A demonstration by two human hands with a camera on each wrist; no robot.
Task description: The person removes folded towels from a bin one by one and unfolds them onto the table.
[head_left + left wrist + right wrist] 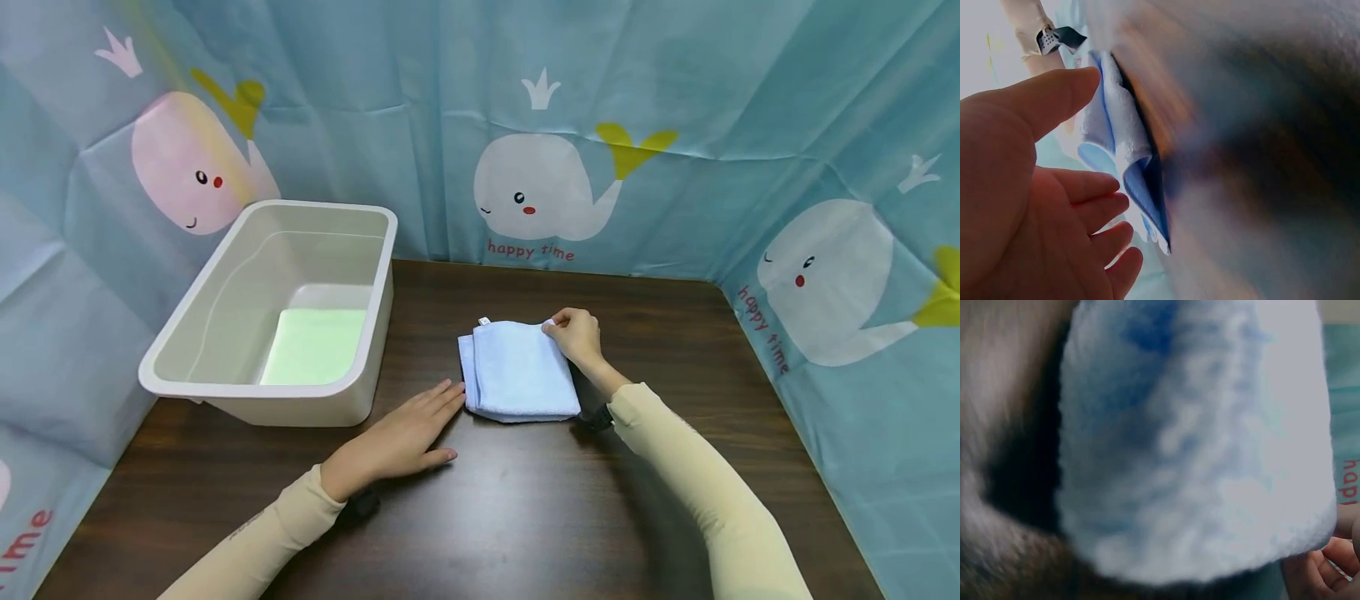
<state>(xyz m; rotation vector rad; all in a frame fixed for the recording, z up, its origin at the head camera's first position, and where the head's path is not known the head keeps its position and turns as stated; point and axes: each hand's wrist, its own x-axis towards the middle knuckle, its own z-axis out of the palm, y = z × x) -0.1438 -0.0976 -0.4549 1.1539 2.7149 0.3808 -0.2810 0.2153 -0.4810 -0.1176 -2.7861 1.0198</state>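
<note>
A light blue towel (521, 371), folded into a rough square, lies on the dark wooden table, a small white tag (483, 321) sticking out at its far edge. My right hand (577, 337) pinches the towel's far right corner between thumb and fingers. At the towel's left side my left hand (408, 429) has its fingers straight and thumb spread, fingertips at the edge. In the left wrist view the towel's folded layers (1129, 137) show beyond the left hand (1054, 194). Close up in the right wrist view, the blurred towel (1197, 456) hides most of the table; the right hand (1329, 569) shows at its corner.
To the left stands a large beige plastic tub (378, 292) with a pale green folded cloth (315, 346) on its floor. Blue curtains (420, 167) printed with whales enclose the back and sides of the table (510, 525).
</note>
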